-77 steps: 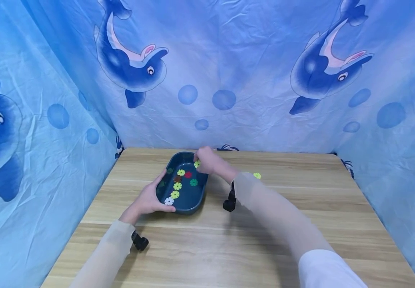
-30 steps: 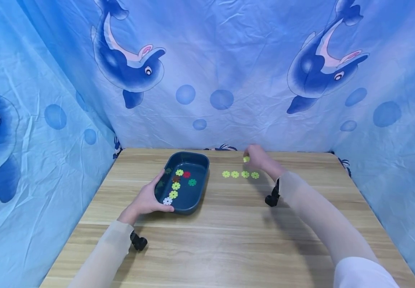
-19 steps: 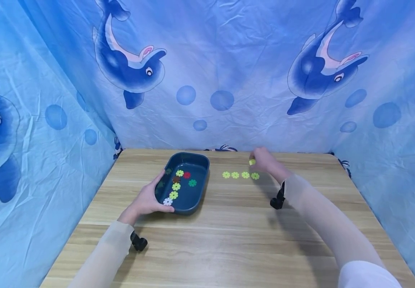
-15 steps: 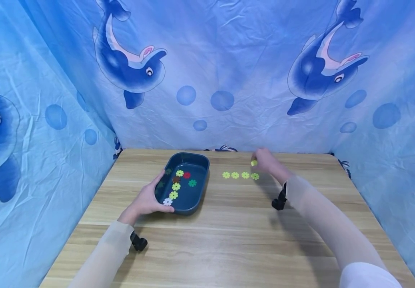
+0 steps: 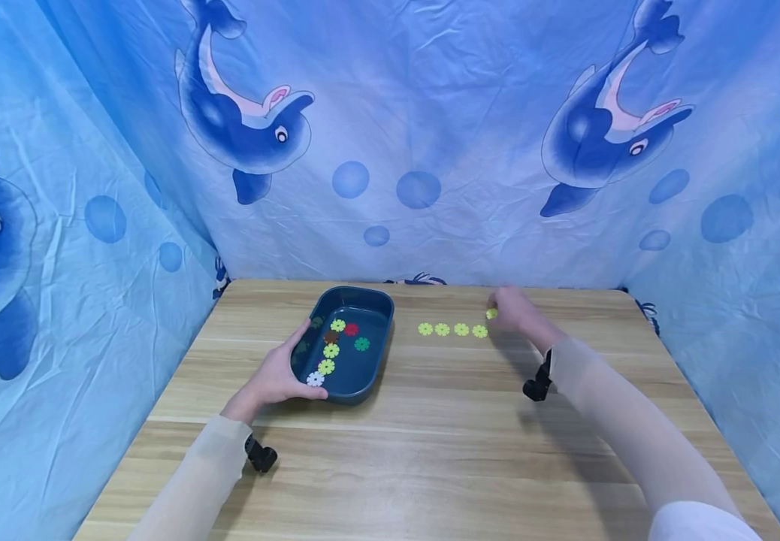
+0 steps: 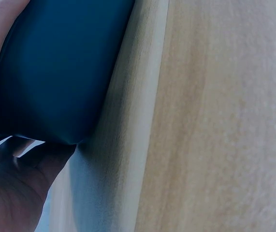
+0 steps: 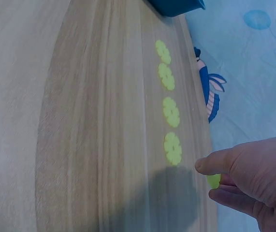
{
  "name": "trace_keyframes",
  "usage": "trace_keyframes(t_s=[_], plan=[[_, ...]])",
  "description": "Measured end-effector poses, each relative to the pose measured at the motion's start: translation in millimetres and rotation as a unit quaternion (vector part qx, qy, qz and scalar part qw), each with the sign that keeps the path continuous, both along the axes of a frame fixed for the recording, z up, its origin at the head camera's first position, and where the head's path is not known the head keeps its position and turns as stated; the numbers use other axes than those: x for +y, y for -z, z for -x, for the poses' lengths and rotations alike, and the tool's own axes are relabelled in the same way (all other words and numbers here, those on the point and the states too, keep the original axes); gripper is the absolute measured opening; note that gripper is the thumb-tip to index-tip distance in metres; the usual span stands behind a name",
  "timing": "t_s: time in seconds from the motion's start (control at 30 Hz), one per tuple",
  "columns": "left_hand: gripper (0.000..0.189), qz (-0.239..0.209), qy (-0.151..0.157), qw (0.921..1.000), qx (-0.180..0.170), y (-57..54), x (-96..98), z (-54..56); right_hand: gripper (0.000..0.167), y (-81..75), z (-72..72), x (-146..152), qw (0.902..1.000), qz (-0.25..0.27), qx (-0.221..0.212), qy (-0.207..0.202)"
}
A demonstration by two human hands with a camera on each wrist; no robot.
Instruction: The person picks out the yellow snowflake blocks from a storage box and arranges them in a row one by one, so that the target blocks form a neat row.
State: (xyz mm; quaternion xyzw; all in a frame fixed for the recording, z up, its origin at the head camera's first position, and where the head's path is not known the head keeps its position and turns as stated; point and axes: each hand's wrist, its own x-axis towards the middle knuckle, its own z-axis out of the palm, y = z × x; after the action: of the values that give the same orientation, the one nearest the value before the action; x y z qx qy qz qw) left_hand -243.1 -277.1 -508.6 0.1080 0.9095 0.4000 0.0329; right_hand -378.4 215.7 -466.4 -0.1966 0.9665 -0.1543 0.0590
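My left hand point(image 5: 278, 376) grips the near left corner of a dark blue plastic tub point(image 5: 358, 374), thumb along its near rim. Its curled fingers also show against the tub wall point(image 6: 60, 72) in the left wrist view. Between thumb and fingertips, my right hand point(image 5: 520, 312) pinches a yellow snowflake disc point(image 7: 213, 181), held above the table and partly hidden by the fingers. Several matching yellow discs point(image 5: 461, 329) lie flat in a row to the left of this hand. Inside the tub are more discs: yellow, a white one point(image 5: 315, 379), a red one point(image 5: 352, 329), a brown one and a green one point(image 5: 361, 343).
The wooden table point(image 5: 417, 458) extends toward me and to the right of the row. A blue dolphin-print curtain point(image 5: 390, 135) hangs along the table's back edge and both sides. A small black camera point(image 5: 536, 387) is strapped to each wrist.
My right hand has carried a yellow disc from the tub to the right, past the row, then lower toward the row's right end. The left hand has stayed on the tub.
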Motion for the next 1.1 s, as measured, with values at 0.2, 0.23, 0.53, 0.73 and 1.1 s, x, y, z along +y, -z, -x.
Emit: trace_keyframes(t_s=[0.2, 0.23, 0.53, 0.73, 1.1], plan=[[0.141, 0.001, -0.001, 1.0, -0.002, 0.1, 0.1, -0.1, 0.033, 8.3, -0.8, 7.8, 0.9999, -0.001, -0.006, 0.011], [0.141, 0.0, -0.001, 1.0, -0.002, 0.0, 0.3, -0.2, 0.033, 9.5, -0.8, 9.1, 0.9999, -0.006, -0.002, 0.008], [0.141, -0.002, -0.001, 1.0, 0.0, 0.0, 0.6, -0.5, 0.011, 15.0, -3.9, 15.4, 0.9995, -0.027, 0.01, -0.013], [0.142, -0.003, 0.001, 1.0, 0.004, 1.2, 0.0, 0.8, 0.007, 17.3, -5.6, 16.6, 0.9994, -0.024, 0.01, -0.022], [0.142, -0.008, 0.002, 1.0, 0.001, 1.1, -0.4, 0.1, 0.028, 21.1, -8.2, 19.8, 0.9992, 0.006, 0.003, -0.038]])
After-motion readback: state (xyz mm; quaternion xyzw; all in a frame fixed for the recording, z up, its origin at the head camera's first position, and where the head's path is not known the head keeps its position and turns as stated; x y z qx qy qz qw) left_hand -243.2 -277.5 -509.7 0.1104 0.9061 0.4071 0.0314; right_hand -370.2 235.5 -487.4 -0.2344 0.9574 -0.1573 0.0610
